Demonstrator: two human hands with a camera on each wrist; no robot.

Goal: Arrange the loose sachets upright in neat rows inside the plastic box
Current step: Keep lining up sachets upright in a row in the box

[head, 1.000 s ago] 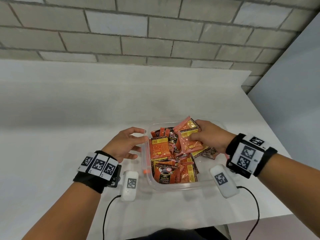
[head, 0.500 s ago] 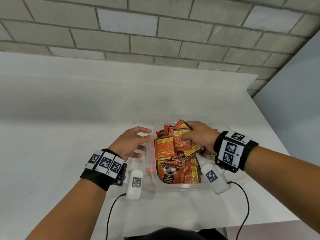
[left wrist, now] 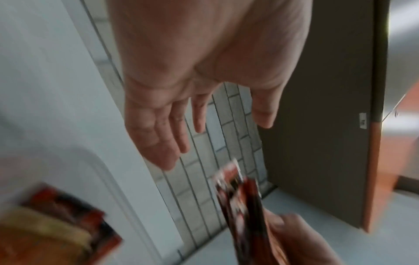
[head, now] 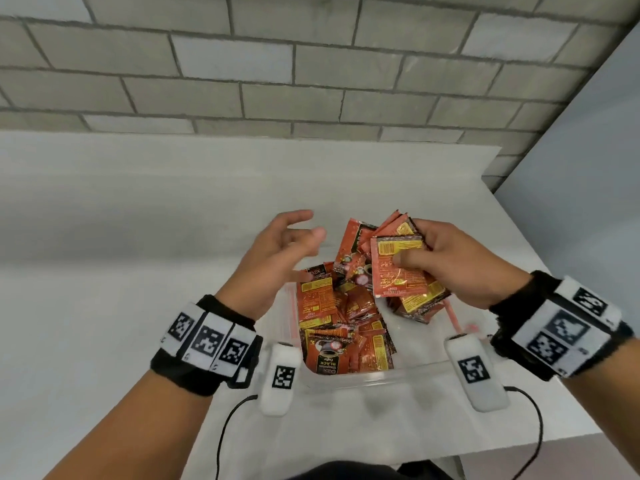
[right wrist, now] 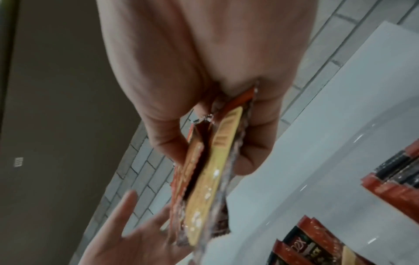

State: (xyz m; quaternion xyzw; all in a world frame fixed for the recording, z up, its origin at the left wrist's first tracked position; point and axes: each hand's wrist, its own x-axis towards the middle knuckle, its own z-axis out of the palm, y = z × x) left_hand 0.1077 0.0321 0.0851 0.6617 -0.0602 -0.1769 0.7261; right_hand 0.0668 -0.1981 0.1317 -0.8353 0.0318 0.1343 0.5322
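A bundle of sachets (head: 398,268) is held clear above the plastic box (head: 408,375) by the right hand (head: 446,268), its fingers (head: 410,260) clamped on the stack, presumably for squaring. The left hand (head: 277,261) is held beside it, fingers apart and empty, apparently to receive it. The remaining sachets (head: 346,334) lie jumbled in the box on the desk (head: 121,237).

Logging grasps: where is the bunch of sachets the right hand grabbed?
The bunch of orange-red sachets is gripped in the right hand, raised above the clear plastic box's far right side, beside the open left hand.
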